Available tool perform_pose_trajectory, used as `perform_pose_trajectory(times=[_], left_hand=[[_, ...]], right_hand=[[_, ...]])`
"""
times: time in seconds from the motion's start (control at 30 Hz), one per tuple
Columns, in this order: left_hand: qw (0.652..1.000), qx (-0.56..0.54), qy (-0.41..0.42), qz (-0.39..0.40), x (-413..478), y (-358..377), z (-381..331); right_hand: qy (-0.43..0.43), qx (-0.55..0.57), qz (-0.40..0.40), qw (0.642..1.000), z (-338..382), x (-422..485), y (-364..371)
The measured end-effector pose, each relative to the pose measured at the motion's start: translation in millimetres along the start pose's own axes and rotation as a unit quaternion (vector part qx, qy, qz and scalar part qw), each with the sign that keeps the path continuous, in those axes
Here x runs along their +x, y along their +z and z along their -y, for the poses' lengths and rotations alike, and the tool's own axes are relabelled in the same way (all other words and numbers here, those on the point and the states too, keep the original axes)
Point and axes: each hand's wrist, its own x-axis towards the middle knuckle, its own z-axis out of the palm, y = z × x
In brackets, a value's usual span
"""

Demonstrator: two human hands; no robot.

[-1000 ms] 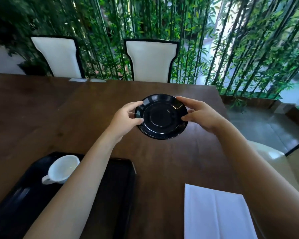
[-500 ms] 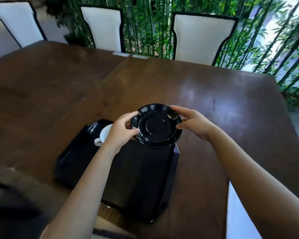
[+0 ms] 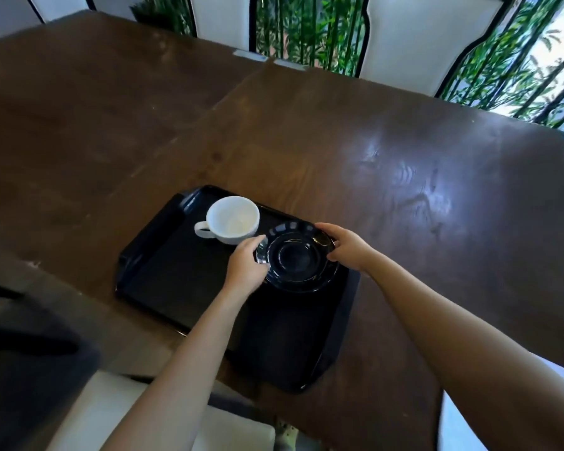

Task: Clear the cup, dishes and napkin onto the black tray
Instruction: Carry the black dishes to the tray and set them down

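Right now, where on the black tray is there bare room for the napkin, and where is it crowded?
The black tray is bare on its near-left floor, bordered by the left rim, the white cup and the left forearm. The near-right end below the black saucer also looks free. The far end is crowded: cup, saucer, left hand and right hand sit together.

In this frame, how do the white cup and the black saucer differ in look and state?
The white cup is deep, with a handle; the black saucer is shallow and flat. The cup stands free and untouched; the saucer is gripped at its rim by the left hand and right hand. The cup stands out against the black tray; the saucer blends in. Both are upright, over the tray's far end.
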Motion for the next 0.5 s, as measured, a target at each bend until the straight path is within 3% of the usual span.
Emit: perform_pose_trajectory(times=[0.5], left_hand=[[0.999,0.047,0.008,0.014,-1.7,16.1,10.2]], right_hand=[[0.011,-0.120,0.040,0.992,-12.2,19.8,1.4]])
